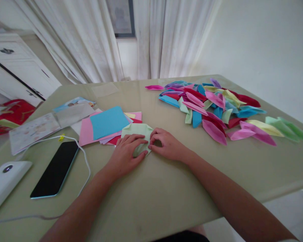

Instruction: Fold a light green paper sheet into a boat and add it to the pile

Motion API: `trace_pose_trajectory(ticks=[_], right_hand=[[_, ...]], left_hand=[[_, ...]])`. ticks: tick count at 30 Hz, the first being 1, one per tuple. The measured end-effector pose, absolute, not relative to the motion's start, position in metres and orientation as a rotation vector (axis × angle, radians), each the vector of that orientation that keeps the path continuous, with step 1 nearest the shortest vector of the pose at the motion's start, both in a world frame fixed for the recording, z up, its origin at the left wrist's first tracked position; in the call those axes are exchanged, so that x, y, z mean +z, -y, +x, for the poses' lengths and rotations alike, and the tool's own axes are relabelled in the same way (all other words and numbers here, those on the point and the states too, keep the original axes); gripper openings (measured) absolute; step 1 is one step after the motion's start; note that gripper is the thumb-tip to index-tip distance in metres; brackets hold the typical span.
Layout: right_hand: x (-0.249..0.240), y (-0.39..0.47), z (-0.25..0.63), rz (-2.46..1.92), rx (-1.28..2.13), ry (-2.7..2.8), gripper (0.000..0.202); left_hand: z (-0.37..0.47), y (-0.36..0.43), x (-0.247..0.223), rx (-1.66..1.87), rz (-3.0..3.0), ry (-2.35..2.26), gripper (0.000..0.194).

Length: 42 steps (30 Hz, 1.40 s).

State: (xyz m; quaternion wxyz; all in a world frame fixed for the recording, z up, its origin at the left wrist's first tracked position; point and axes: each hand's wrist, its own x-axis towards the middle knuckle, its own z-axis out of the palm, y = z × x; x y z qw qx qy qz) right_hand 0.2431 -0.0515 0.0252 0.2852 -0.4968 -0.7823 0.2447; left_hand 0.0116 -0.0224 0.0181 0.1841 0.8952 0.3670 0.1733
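A pale green sheet of paper (139,128), its corners folded in, lies on the table in front of me. My left hand (127,151) rests on its left part with the fingers stretched out and apart, pressing it down. At the right edge of the paper, the thumb and forefinger of my right hand (165,143) are pinched together on it. The fingers hide part of the folds. Just to the left is a stack of coloured paper sheets, a blue sheet (108,122) on top and a pink sheet (86,132) beneath it.
Folded paper pieces (195,104) in many colours are heaped at the back right of the table (171,201). On the left are a black-screened phone (55,169), a white device (8,181), a white cable (87,161) and a printed booklet (35,131). Curtains (151,40) hang behind.
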Motion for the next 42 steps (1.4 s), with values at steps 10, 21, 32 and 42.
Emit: trace_pose_trajectory(ticks=[10,21,32,42], right_hand=[[0.026,0.053,0.241,-1.363,0.639,2.087,0.012],[0.031,0.056,0.245,-1.557,0.510,2.180,0.023],[0.032,0.060,0.243,-1.689,0.545,2.166,0.022],[0.034,0.051,0.265,-1.701,0.432,2.062,0.011]], left_hand=[[0.013,0.023,0.019,0.511,2.544,-1.038,0.031],[0.013,0.023,0.019,0.502,2.537,-1.040,0.033],[0.013,0.023,0.020,0.485,2.533,-1.038,0.036],[0.012,0.025,0.023,0.477,2.565,-0.977,0.032]])
